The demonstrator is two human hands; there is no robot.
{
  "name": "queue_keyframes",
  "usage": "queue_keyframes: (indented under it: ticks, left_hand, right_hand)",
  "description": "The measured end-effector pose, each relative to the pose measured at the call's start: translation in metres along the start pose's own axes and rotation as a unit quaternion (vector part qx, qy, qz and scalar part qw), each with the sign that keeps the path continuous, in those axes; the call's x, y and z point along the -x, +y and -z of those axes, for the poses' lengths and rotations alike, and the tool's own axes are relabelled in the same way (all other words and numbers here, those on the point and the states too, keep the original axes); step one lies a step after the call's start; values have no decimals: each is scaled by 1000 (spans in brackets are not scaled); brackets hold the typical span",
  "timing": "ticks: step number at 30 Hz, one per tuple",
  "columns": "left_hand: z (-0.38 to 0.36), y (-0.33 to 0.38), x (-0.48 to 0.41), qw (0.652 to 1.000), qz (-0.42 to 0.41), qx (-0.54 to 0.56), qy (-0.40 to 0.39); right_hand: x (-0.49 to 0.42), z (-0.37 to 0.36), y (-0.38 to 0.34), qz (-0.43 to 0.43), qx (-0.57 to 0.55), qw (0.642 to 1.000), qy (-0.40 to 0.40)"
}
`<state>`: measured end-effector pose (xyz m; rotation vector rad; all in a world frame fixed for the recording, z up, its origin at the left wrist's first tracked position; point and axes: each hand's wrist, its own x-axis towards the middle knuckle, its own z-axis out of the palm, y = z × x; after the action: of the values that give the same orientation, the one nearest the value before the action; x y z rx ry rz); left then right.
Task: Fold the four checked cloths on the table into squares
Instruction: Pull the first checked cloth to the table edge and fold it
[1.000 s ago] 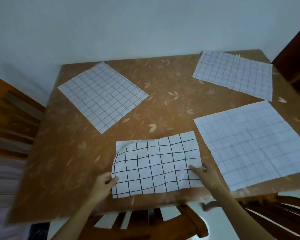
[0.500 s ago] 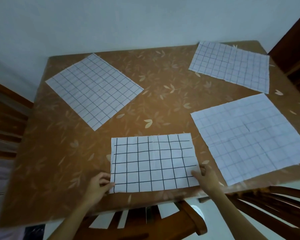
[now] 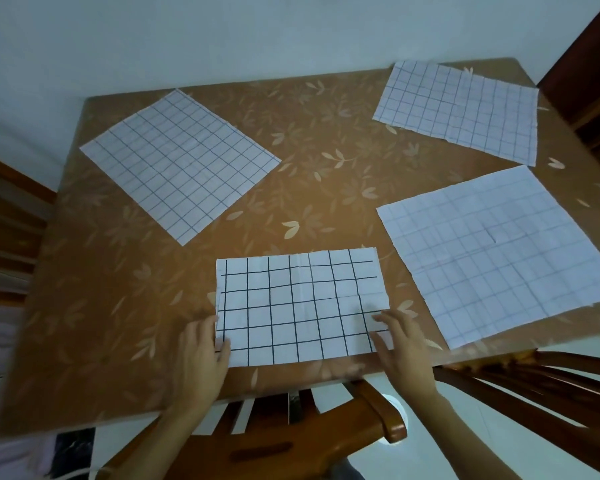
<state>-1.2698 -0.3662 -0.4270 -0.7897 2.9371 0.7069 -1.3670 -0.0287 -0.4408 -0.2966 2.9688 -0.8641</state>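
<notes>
- Once the flap that had curled up a second before lay flat, the bold-checked cloth (image 3: 298, 306) sat as a half-size rectangle between my grips, near the counter (image 3: 309, 168) edge.
- My left grip (image 3: 201, 355) rested open on its left edge. My right grip (image 3: 400, 344) pressed flat on its right edge, holding nothing.
- I judged one sideways fold would square it.
- Unfolded beyond my grips: far-left cloth (image 3: 181, 164), far-right cloth (image 3: 458, 109). The near-right cloth (image 3: 492, 258) lay beside my right grip.
</notes>
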Motion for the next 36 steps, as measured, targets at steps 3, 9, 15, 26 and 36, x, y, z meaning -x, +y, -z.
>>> queue_keyframes:
  ticks: [3,9,15,26,36]
  left_hand:
    - [-24,20,3,985,-161,-64,-29]
    - [-68,43,4,939,-278,-183,-91]
    - [-67,2,0,954,-192,-208,-99]
    - [-46,-18,-7,953,-177,-212,-123]
    - [-34,39,-2,964,-231,-82,-107]
  right_hand:
    - [2,-15,-3,116,53,988,-86]
    - [-19,-29,0,175,157,949,-210]
    - [-17,-28,27,135,188,953,-195]
    - [-2,-2,-1,-164,20,985,-41]
    - [-9,35,-3,-372,-201,869,-255]
